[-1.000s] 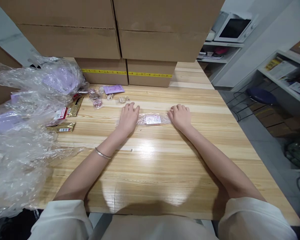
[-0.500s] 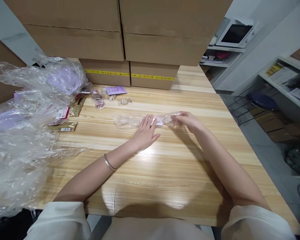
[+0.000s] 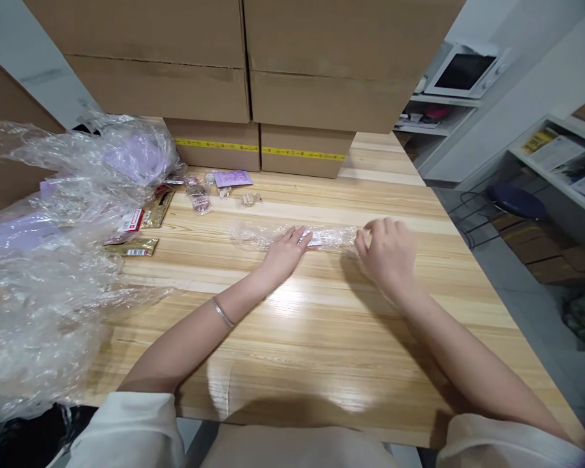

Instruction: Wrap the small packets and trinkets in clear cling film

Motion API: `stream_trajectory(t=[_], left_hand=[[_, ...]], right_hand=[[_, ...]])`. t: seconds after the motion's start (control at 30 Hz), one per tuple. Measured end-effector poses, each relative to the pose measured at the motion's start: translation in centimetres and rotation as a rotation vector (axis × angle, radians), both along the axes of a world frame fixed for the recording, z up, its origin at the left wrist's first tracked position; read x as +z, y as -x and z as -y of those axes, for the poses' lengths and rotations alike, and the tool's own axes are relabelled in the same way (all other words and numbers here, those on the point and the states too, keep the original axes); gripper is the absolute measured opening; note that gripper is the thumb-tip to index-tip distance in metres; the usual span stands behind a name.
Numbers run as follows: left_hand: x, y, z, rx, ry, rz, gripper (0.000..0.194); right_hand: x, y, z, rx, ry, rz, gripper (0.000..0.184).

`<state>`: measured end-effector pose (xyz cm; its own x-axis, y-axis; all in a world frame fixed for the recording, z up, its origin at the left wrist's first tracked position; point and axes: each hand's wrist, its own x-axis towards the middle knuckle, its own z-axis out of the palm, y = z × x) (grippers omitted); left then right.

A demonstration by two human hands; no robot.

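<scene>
1. Two bare hands work at a long, flat strip of clear plastic wrap point(image 3: 253, 235), which lies across the middle of the wooden table point(image 3: 322, 364); a white label point(image 3: 316, 239) sits inside or under the film, I cannot tell which.
2. The left hand point(image 3: 283, 255) lies palm down on the wrap, fingers stretched out and close together, pressing rather than gripping; its fingertips cover part of the label.
3. The right hand point(image 3: 387, 253) is half curled at the wrap's right end, thumb and fingers drawn near each other; it is blurred, so I cannot tell whether it has hold of the film.
4. Crumpled clear plastic bags point(image 3: 39, 305) heap up on the left; purple packets point(image 3: 139, 156) show through the upper ones, while other contents are lost in glare and folds; the heap is cut off by the left edge.
5. Just beside the heap lie a gold packet point(image 3: 142, 247) and a red-and-white packet point(image 3: 130, 220); a few small clear packets point(image 3: 201, 200) with brownish contents sit beyond, near a flat purple packet point(image 3: 233, 178).
6. Cardboard boxes point(image 3: 219, 144) with yellow tape stand at the back under larger cartons point(image 3: 156, 84); their contents are hidden, and the cartons' tops run out of view.
</scene>
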<state>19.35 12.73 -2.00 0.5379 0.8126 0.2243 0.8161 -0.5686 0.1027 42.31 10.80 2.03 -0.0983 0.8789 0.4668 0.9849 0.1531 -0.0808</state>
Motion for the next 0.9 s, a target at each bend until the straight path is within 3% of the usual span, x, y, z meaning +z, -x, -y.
stream_trajectory(t=[0.1,0.17,0.27,0.37,0.47,0.53,0.7,0.8,0.9], left_hand=[[0.3,-0.6,0.2,0.042,0.012,-0.051,0.046],[0.5,-1.0,0.4,0.067,0.029,-0.077,0.049],[0.7,-1.3,0.6,0.057,0.041,-0.102,0.050],[0.5,-1.2,0.4,0.040,0.026,-0.106,0.050],[0.2,-0.9,0.1,0.026,0.007,-0.082,0.049],[0.1,-0.7,0.2,0.024,-0.009,-0.068,0.048],[1.4,0.9,3.1,0.034,-0.139,0.002,0.036],[2.1,2.4,5.9,0.066,-0.106,0.015,0.031],[1.6,4.0,7.5,0.153,-0.036,-0.017,0.036]], right_hand=[[-2.0,1.9,2.9,0.177,0.189,0.034,0.045],[-3.3,2.9,3.3,0.206,0.279,-0.031,0.052],[-4.5,3.6,1.4,0.197,0.357,-0.228,0.062],[-4.5,4.4,-1.7,0.116,0.389,-0.484,0.063],[-4.6,5.7,-4.0,0.061,0.340,-0.708,0.057],[-5.1,6.6,-4.6,0.136,0.290,-0.761,0.050],[-7.0,7.3,-4.6,0.559,0.171,-0.532,0.050],[-6.9,6.8,-4.5,0.679,0.166,-0.358,0.052],[-5.9,6.3,-4.2,0.750,0.185,-0.191,0.053]])
